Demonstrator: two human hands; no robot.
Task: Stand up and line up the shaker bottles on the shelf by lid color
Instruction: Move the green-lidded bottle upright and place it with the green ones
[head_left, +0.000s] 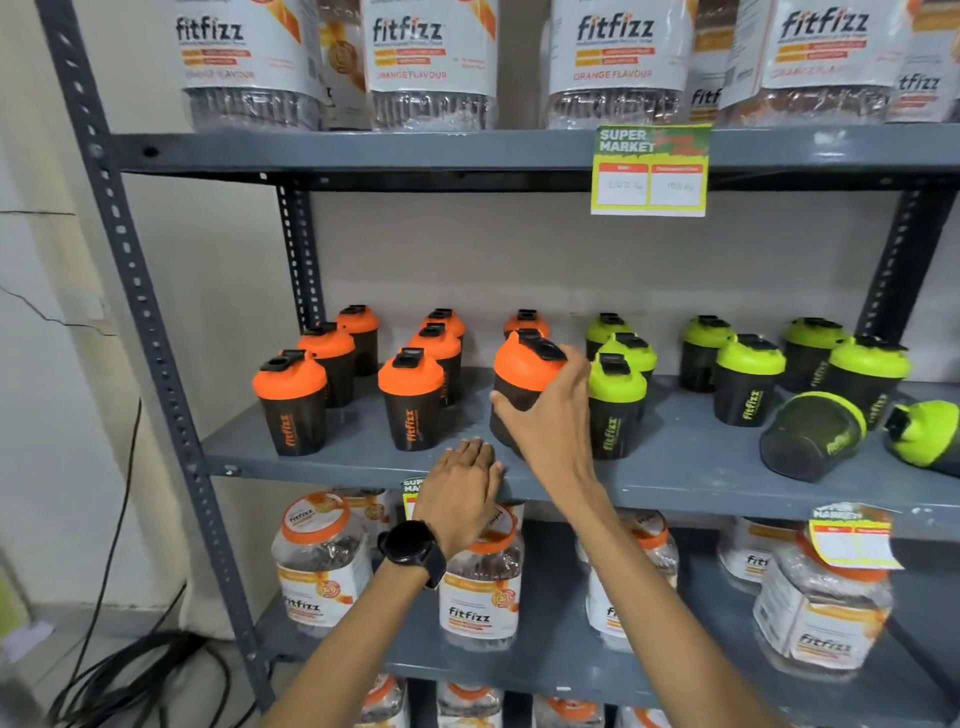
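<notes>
Gripping an orange-lidded shaker bottle (524, 387) around its dark body, your right hand (550, 415) holds it tilted at the front of the middle shelf (675, 467), between the upright orange-lidded bottles (410, 400) on the left and the green-lidded bottles (618, 405) on the right. Your left hand (462, 499), a black watch (413, 548) on its wrist, lies flat and open on the shelf's front edge, holding nothing. Two green-lidded shakers (813, 434) lie on their sides at far right.
</notes>
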